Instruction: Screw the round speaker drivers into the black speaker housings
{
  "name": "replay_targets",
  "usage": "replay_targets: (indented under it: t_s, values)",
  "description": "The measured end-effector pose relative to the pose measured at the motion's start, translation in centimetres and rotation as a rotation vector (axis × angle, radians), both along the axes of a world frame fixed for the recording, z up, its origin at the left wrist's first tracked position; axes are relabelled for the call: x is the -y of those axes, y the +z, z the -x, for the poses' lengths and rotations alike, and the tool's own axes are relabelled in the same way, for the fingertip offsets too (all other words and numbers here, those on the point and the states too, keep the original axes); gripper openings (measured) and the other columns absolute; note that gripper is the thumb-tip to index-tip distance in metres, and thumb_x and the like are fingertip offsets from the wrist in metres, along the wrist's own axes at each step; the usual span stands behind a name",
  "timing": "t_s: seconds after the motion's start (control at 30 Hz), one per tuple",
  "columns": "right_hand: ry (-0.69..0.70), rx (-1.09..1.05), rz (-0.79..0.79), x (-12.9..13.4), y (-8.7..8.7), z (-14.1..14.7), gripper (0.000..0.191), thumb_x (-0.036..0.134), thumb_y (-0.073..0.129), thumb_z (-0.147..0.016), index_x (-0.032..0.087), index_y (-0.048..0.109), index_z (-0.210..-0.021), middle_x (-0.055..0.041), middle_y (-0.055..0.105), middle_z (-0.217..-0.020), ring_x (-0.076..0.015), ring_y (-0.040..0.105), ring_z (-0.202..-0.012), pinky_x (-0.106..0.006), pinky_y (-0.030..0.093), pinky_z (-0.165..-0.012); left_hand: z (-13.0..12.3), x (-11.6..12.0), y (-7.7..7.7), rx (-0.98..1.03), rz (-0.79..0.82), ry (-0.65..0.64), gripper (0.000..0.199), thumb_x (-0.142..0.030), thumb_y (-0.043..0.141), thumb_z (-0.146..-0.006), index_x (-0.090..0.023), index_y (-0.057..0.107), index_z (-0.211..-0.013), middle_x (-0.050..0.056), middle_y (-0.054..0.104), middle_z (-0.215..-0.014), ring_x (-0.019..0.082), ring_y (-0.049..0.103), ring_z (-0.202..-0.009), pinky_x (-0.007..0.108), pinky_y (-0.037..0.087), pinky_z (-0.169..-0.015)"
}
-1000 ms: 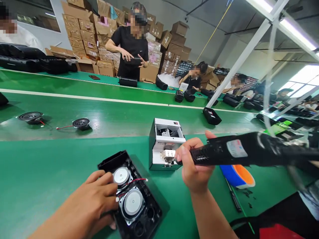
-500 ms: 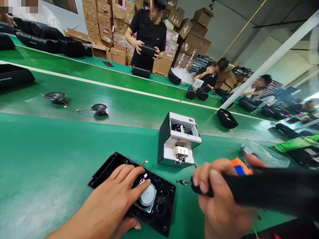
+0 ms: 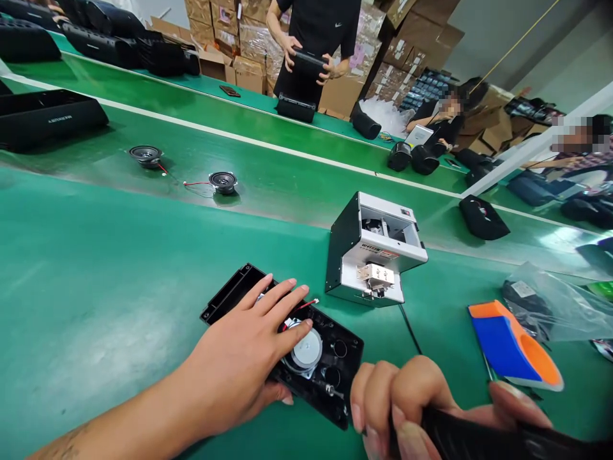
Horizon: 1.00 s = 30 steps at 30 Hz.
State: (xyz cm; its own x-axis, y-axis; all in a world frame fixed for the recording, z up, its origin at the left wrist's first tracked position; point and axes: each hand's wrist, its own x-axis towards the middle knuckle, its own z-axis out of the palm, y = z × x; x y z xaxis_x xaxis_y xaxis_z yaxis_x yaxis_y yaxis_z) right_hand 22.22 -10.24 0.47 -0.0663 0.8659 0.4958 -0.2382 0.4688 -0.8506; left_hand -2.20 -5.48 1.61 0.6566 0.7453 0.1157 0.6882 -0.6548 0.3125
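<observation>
A black speaker panel (image 3: pixel 352 364) lies angled on the green mat, its inside facing up. A round speaker driver (image 3: pixel 307 348) with a silver back sits in it, and a red-and-white wire with a white connector (image 3: pixel 316 301) sticks out at the far edge. My left hand (image 3: pixel 249 342) steadies the panel, fingers spread over its top and thumb at the near edge. In my right hand (image 3: pixel 407 396) is a black electric screwdriver (image 3: pixel 460 434), fingers wrapped round it. Its bit (image 3: pixel 330 388) points over the panel's near right corner; whether it touches a screw, I cannot tell.
A screw feeder (image 3: pixel 378 249) stands just beyond the panel. To the right are an orange-and-blue object (image 3: pixel 512 348) and a clear plastic bag (image 3: pixel 555 300). Two loose speaker drivers (image 3: pixel 223 182) and black speaker housings (image 3: pixel 52 118) lie on the green line. A co-worker (image 3: pixel 316 38) stands opposite.
My right hand has brought the screwdriver left and down, so its bit is now over the panel's near right corner. My left hand stays on the panel. The camera view has shifted.
</observation>
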Motion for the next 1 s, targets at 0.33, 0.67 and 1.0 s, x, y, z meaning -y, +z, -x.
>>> replay_targets:
  t_s: [0.33, 0.67, 1.0]
  values:
    - [-0.075, -0.019, -0.012, -0.1, -1.9, 0.5, 0.012, 0.030, 0.074, -0.108, 0.037, 0.064, -0.109, 0.0064, 0.052, -0.068, -0.0197, 0.052, -0.046, -0.034, 0.049, -0.045, 0.0, 0.3, -0.6, 0.021, -0.070, -0.014, 0.088, -0.071, 0.094, -0.083, -0.024, 0.072, -0.153, 0.023, 0.045, -0.181, 0.045, 0.039, -0.170, 0.072, 0.028, -0.141]
    - [-0.056, -0.050, -0.038, 0.3, -1.7, 0.3, 0.031, 0.022, 0.068, -0.117, 0.045, 0.058, -0.135, 0.0065, 0.055, -0.082, -0.0159, 0.056, -0.054, -0.032, 0.056, -0.053, 0.0, 0.2, -0.3, 0.025, -0.066, -0.020, 0.088, -0.070, 0.094, -0.084, -0.023, 0.070, -0.154, 0.024, 0.045, -0.181, 0.046, 0.039, -0.170, 0.073, 0.027, -0.140]
    - [0.034, -0.025, -0.124, -0.9, -1.7, 1.2, 0.039, 0.012, 0.072, -0.107, 0.042, 0.056, -0.126, 0.0068, 0.061, -0.080, -0.0168, 0.057, -0.050, -0.028, 0.050, -0.047, 0.1, 0.3, -0.2, 0.021, -0.026, -0.021, 0.085, -0.068, 0.093, -0.086, -0.022, 0.070, -0.155, 0.023, 0.043, -0.182, 0.045, 0.036, -0.171, 0.070, 0.021, -0.143]
